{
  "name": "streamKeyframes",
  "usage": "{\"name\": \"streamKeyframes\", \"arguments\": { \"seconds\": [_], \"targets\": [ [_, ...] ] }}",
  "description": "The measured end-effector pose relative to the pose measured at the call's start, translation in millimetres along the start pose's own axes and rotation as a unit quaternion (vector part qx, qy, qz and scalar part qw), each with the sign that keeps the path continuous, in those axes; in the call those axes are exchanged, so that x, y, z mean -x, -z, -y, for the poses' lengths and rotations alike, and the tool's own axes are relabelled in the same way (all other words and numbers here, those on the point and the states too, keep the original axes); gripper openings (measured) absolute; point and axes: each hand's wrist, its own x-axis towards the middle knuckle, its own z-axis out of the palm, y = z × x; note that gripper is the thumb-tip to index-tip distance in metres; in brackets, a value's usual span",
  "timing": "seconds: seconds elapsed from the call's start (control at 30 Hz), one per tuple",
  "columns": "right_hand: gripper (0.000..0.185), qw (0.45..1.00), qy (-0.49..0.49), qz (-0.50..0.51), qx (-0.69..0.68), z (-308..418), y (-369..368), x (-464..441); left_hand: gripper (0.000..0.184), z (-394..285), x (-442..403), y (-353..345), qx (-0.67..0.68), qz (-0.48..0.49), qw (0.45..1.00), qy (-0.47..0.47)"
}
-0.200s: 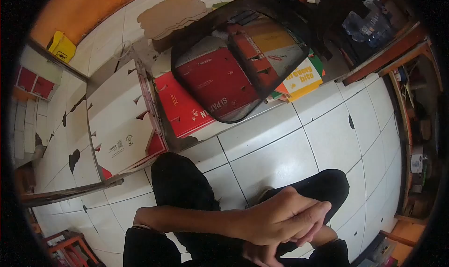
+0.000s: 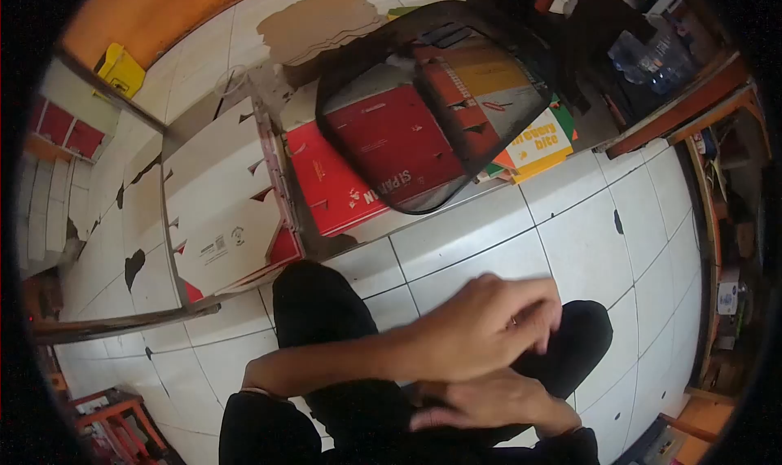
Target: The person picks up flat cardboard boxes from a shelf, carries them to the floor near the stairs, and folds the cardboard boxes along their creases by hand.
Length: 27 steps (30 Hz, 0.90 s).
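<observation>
My left hand (image 2: 489, 326) reaches across from the left above my right hand, its fingers curled loosely inward with nothing visible in them. Just below it, my right hand (image 2: 489, 400) points left over my lap, fingers partly apart and slightly blurred, holding nothing that shows. Both hands are above my dark-clothed legs (image 2: 322, 306). Beyond my knees, a black-rimmed mesh panel (image 2: 423, 208) lies over red flat boxes (image 2: 334, 200) and a yellow and white box (image 2: 538, 147). A stack of white flat boxes (image 2: 220, 196) is at the left.
Torn brown cardboard (image 2: 318, 25) lies behind the boxes. White floor tiles (image 2: 481, 269) surround my legs. A yellow object (image 2: 122, 70) stands by the orange wall. Clear plastic bottles (image 2: 652, 58) are at the upper right, and wooden shelving (image 2: 692, 212) runs down the right side.
My hands were clasped together; the left one has risen slightly and the right has slid out beneath it, its back now showing. The view has shifted a little.
</observation>
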Motion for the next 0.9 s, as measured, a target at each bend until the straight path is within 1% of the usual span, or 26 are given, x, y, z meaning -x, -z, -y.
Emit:
{"name": "streamKeyframes", "arguments": {
  "seconds": [0.03, 0.07, 0.1, 0.13, 0.17, 0.2, 0.23, 0.27, 0.3, 0.33, 0.37, 0.4, 0.43, 0.47, 0.5, 0.57, 0.6, 0.63, 0.67, 0.7, 0.77, 0.8, 0.83, 0.87, 0.9],
  "targets": [
    [0.046, 0.988, -0.07, -0.1, 0.095, -7.7, -12.7, -3.1, 0.018, 7.5, -0.6, 5.3, -0.062, -0.031, 0.998, 0.0],
    [0.042, 0.971, -0.134, -0.13, 0.148, -15.6, -12.9, -7.6, 0.018, 15.2, -0.6, 11.7, -0.169, -0.047, 0.984, -0.021],
    [0.038, 0.952, -0.234, -0.1, 0.167, -21.8, -7.6, -10.9, 0.018, 13.4, 0.7, 15.1, -0.177, -0.065, 0.982, 0.014],
    [0.039, 0.932, -0.323, -0.061, 0.151, -24.6, 6.0, -6.0, 0.018, 19.6, -0.4, 18.6, -0.176, -0.087, 0.98, 0.025],
    [0.043, 0.933, -0.296, -0.09, 0.186, -29.1, 21.2, 1.0, 0.019, 31.1, -1.8, 21.4, -0.175, -0.109, 0.978, 0.037],
    [0.047, 0.928, -0.286, -0.087, 0.22, -32.6, 38.1, 4.1, 0.019, 41.7, -2.5, 24.1, -0.18, -0.115, 0.976, 0.037],
    [0.046, 0.926, -0.284, -0.074, 0.237, -32.8, 60.0, 2.2, 0.02, 53.2, -3.8, 27.8, -0.292, -0.143, 0.944, 0.061],
    [0.042, 0.93, -0.26, -0.121, 0.231, -43.0, 73.4, 0.5, 0.022, 64.7, -2.8, 31.8, -0.398, -0.17, 0.897, 0.086],
    [0.042, 0.934, -0.211, -0.151, 0.246, -66.5, 85.6, -1.0, 0.022, 78.6, 0.3, 36.4, -0.4, -0.176, 0.895, 0.088],
    [0.04, 0.933, -0.234, -0.154, 0.228, -67.2, 106.7, -6.5, 0.024, 92.7, 3.4, 40.8, -0.522, -0.174, 0.827, 0.115],
    [0.039, 0.929, -0.242, -0.14, 0.241, -82.5, 123.2, -13.5, 0.027, 99.0, 7.5, 41.9, -0.632, -0.166, 0.743, 0.141],
    [0.032, 0.921, -0.212, -0.173, 0.276, -99.0, 135.5, -18.9, 0.027, 98.4, 13.4, 41.5, -0.632, -0.169, 0.742, 0.144],
    [0.031, 0.903, -0.24, -0.154, 0.322, -111.7, 150.7, -29.7, 0.028, 97.3, 19.9, 42.9, -0.624, -0.124, 0.746, 0.197],
    [0.033, 0.901, -0.302, -0.144, 0.275, -115.7, 163.8, -36.6, 0.03, 96.7, 24.9, 43.1, -0.613, -0.078, 0.746, 0.249],
    [0.032, 0.898, -0.325, -0.139, 0.26, -123.5, 172.2, -41.1, 0.03, 97.5, 27.8, 41.1, -0.612, -0.082, 0.745, 0.252],
    [0.034, 0.887, -0.303, -0.178, 0.299, -150.6, 167.1, -46.7, 0.029, 103.2, 32.9, 34.7, -0.574, -0.065, 0.773, 0.261],
    [0.034, 0.908, -0.257, -0.116, 0.309, -178.7, 166.6, -49.2, 0.029, 105.1, 36.3, 31.3, -0.573, -0.071, 0.77, 0.271],
    [0.034, 0.924, -0.206, -0.053, 0.317, -200.9, 165.5, -54.5, 0.028, 104.7, 39.6, 26.8, -0.583, -0.059, 0.777, 0.23],
    [0.036, 0.944, -0.259, -0.052, 0.198, -197.6, 160.5, -56.0, 0.027, 104.2, 42.5, 22.7, -0.592, -0.047, 0.782, 0.188],
    [0.037, 0.945, -0.309, -0.035, 0.098, -189.1, 156.0, -59.3, 0.027, 104.4, 43.9, 18.0, -0.594, -0.051, 0.783, 0.178],
    [0.049, 0.939, -0.344, -0.018, 0.027, -179.0, 151.6, -66.4, 0.027, 96.0, 52.7, 11.3, -0.594, -0.037, 0.787, 0.163],
    [0.049, 0.942, -0.335, -0.015, 0.028, -186.7, 147.2, -70.3, 0.027, 99.7, 55.0, 9.5, -0.596, -0.041, 0.783, 0.171],
    [0.05, 0.944, -0.288, -0.025, 0.161, -196.0, 142.2, -71.9, 0.027, 103.5, 56.3, 6.9, -0.603, -0.042, 0.779, 0.167],
    [0.05, 0.926, -0.235, -0.037, 0.294, -203.3, 138.5, -74.9, 0.027, 106.0, 56.6, 5.6, -0.611, -0.047, 0.774, 0.162],
    [0.05, 0.921, -0.269, -0.018, 0.283, -203.2, 134.3, -79.7, 0.027, 107.2, 55.9, 5.6, -0.614, -0.056, 0.769, 0.167]
  ]
}}
